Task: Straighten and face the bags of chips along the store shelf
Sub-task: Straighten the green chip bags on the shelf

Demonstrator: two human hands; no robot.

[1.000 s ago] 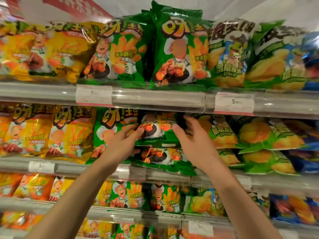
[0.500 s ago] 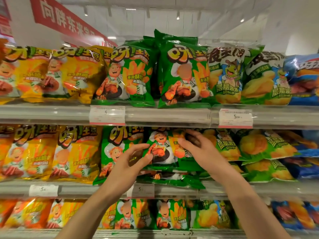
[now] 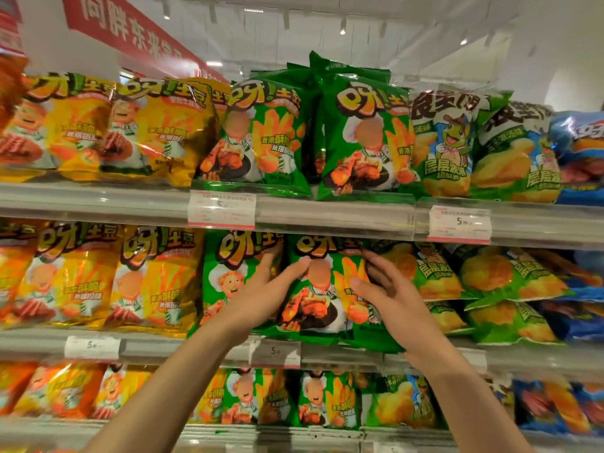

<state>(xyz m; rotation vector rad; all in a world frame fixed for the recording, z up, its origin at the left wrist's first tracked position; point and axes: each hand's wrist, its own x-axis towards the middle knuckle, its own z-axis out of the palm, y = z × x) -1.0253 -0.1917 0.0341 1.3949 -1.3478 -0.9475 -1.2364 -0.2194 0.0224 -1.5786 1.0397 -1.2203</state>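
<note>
While it was steadied on the middle shelf (image 3: 343, 353), the green chip bag (image 3: 318, 289) had been raised upright since a moment earlier, facing nearly done, left hand (image 3: 261, 295) fingers spread flat, right hand (image 3: 385, 292) pinching its edge. Slumped bags (image 3: 490, 282) were crowded beside it; the top shelf (image 3: 327, 212) was seen beyond.
</note>
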